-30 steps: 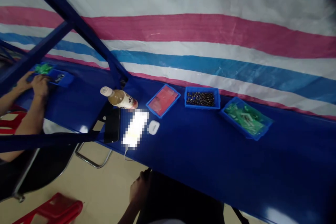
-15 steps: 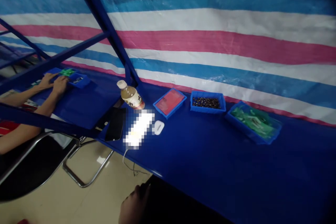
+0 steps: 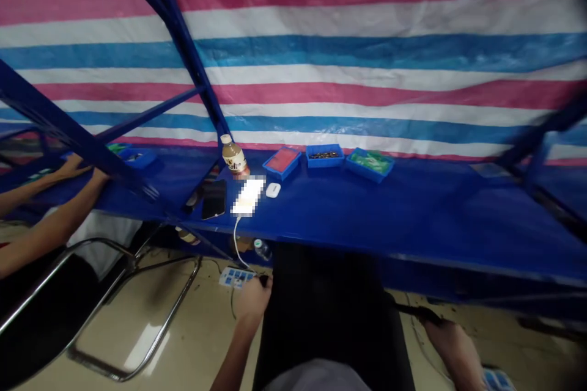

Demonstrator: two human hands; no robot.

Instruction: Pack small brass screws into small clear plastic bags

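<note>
Both of a person's hands show at the near side, the right hand [image 3: 452,345] having come into view within the past half-second as the camera's view widened, leaving the pair well apart from three blue trays [image 3: 325,162] at the far side of the surface [image 3: 435,214]. The right curls around a slim black strip [image 3: 419,313], near right, below the surface's edge; the left hand [image 3: 254,297] folds against a small dark piece [image 3: 263,280], its grip impossible to tell. The strip looks narrow, dark and slightly blurred

Bottle [image 3: 235,160] near striped sheeting [image 3: 358,52]
</note>
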